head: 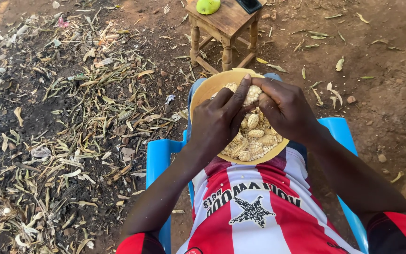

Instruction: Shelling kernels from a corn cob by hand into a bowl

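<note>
Centrally, on the person's lap: one round tan bowl (212, 84), shallow, holding loose pale maize kernels and several short cob pieces (254, 141).

Left hand (219, 123): over the near-left part of the bowl, fingers curled around one end of a maize cob (251, 94), thumb stretched up along it.

Right hand (285, 109): over the right side of the bowl, fingers bent and closed on the other end of the same cob. Both hands meet on the cob, which sits just above the bowl's far half, pale kernels showing between the fingers.

Seat: a bright blue plastic chair (158, 157), its edges visible to the left and right of the person's body.

Clothing: a red-and-white striped shirt (252, 221) with a black star on the front, at the near edge of view.

Far, beyond the bowl: a small wooden stool (224, 26) on bare reddish earth, carrying a green rounded fruit (208, 5) and a dark flat phone-like object (249, 4), both partly cut off by the frame.

Left of scene: a wide scatter of dry husks and leaves (71, 117) over dark soil.

Right of scene: bare earth (381, 94) with a few stray leaves and small stones.
</note>
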